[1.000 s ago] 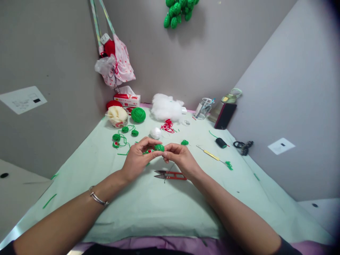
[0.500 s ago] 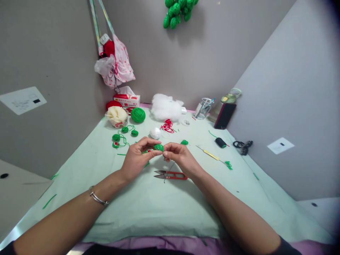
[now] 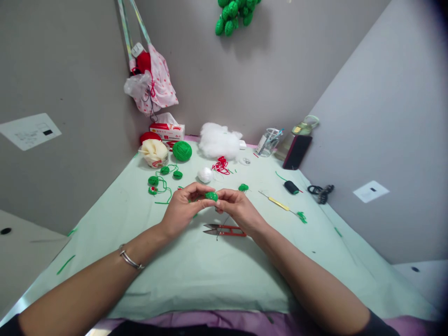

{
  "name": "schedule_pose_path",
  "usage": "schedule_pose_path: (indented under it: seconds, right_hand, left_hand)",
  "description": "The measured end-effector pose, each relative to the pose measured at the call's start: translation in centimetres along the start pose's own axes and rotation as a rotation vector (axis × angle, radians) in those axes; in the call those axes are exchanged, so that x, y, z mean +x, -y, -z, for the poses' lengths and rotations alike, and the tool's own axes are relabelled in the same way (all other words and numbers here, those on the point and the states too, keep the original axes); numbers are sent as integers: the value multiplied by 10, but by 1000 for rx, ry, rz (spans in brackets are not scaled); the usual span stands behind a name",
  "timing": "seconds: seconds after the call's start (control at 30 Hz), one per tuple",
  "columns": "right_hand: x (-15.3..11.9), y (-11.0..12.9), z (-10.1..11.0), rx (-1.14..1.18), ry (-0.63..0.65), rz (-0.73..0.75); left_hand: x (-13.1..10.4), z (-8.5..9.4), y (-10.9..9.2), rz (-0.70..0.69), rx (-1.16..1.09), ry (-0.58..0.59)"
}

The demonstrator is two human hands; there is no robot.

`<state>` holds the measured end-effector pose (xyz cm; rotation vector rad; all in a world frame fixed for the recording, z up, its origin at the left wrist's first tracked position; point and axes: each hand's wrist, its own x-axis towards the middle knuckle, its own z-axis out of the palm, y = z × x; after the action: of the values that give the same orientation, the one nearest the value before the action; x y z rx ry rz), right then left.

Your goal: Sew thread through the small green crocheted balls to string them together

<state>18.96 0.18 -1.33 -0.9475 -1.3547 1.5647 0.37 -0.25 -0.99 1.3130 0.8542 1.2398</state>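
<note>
A small, rounded green crocheted piece (image 3: 211,196) is pinched between the thumb and fingers of my left hand (image 3: 182,203), above the middle of the table. My right hand (image 3: 234,205) is closed at the piece's right edge, thumb and forefinger pressed together there; a needle, if any, cannot be made out. A dark thread (image 3: 228,218) trails below my right hand and crosses the thread snips (image 3: 226,230). These lie on the cloth under my hands, red handles toward the right and blades apart. Bits of green and red show behind my left fingers, partly hidden.
Small green crocheted balls (image 3: 153,181) with yarn tails lie left, near a green yarn ball (image 3: 182,151). Behind are white stuffing (image 3: 220,141) and a white ball (image 3: 205,175). A yellow-handled crochet hook (image 3: 278,203), black thread spool (image 3: 291,187) and phone (image 3: 297,152) are right.
The green piece has shifted slightly right and turned a little between my fingers. Both hands keep their grip and stay nearly in place.
</note>
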Motion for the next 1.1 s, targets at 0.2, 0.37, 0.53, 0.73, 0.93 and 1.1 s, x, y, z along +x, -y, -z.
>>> schedule_pose_path:
  seconds: [0.2,0.37,0.53,0.73,0.93,1.1]
  right_hand:
    - [-4,5,-5,4,-39,20]
    - [-9,21,1,67,38,-14]
    - [-9,26,11,39,-21,-23]
    - [-3,22,13,252,-44,-148]
    - [-1,21,14,322,-65,-184]
    - [-1,19,12,324,-58,-188]
  left_hand:
    - [1,-2,4,-35,60,14]
    - [3,4,3,18,85,39]
    - [8,11,2,75,2,-35]
    - [9,10,-1,37,47,12]
    - [7,6,0,59,82,84]
    - [4,2,3,52,57,127]
